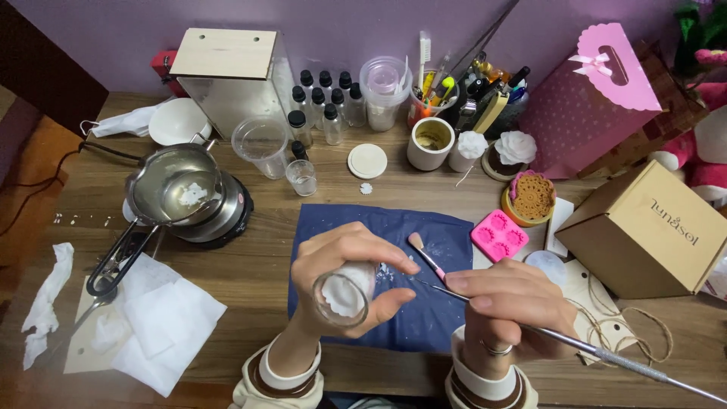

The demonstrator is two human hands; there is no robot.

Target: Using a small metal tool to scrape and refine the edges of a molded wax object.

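My left hand point(344, 261) grips a small clear glass jar point(342, 297) tilted toward me, with white wax inside. A long thin metal tool point(606, 354) lies in my right hand point(507, 307), its tip pointing toward the jar's rim. Both hands hover over a dark blue mat point(424, 227) sprinkled with white crumbs. A small pink-handled brush point(425, 256) rests on the mat just behind my right fingers.
A metal melting pot point(176, 185) with melting wax sits on a hot plate at left, white paper towels point(151, 318) in front. Bottles, a plastic cup point(261, 145), a pink silicone mould point(500, 235), a cardboard box point(651, 227) and twine point(628, 333) surround the mat.
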